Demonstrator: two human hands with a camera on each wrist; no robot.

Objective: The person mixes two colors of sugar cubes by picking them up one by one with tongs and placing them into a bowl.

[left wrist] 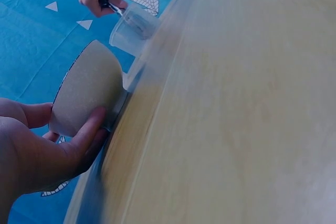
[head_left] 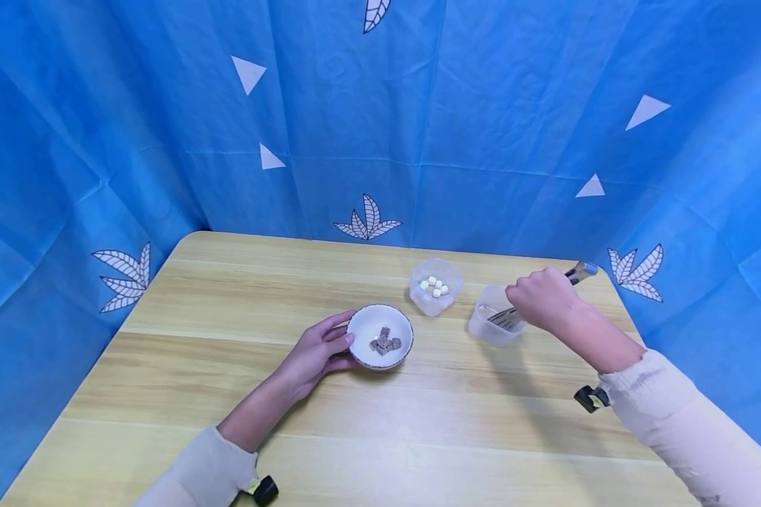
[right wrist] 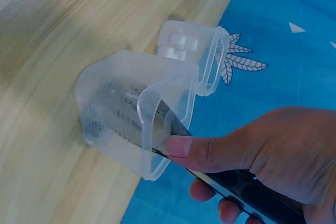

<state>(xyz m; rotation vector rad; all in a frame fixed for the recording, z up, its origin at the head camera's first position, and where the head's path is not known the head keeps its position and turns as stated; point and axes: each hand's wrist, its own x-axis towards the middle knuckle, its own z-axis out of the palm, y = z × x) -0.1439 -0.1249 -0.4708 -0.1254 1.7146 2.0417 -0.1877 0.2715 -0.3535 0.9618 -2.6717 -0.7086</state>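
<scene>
My left hand [head_left: 317, 352] holds a small white bowl [head_left: 363, 331] by its left side, thumb at the rim and fingers under the outside. Several grey-brown cubes [head_left: 383, 343] lie in the bowl. In my right hand [head_left: 545, 299] is a pair of metal tongs [head_left: 582, 272] with dark handles, gripped between thumb and fingers. Their slotted ends [head_left: 504, 318] reach down into a clear plastic cup [head_left: 495, 336], and the cup's contents are mostly hidden behind them. The right wrist view shows the thumb [right wrist: 181, 148] on the tongs near the cup's mouth.
Behind and left of that cup stands a second clear plastic cup [head_left: 440, 266] with several small white cubes [head_left: 434, 286]. The wooden table [head_left: 241, 303] ends at a blue curtain [head_left: 336, 91] at the back and sides.
</scene>
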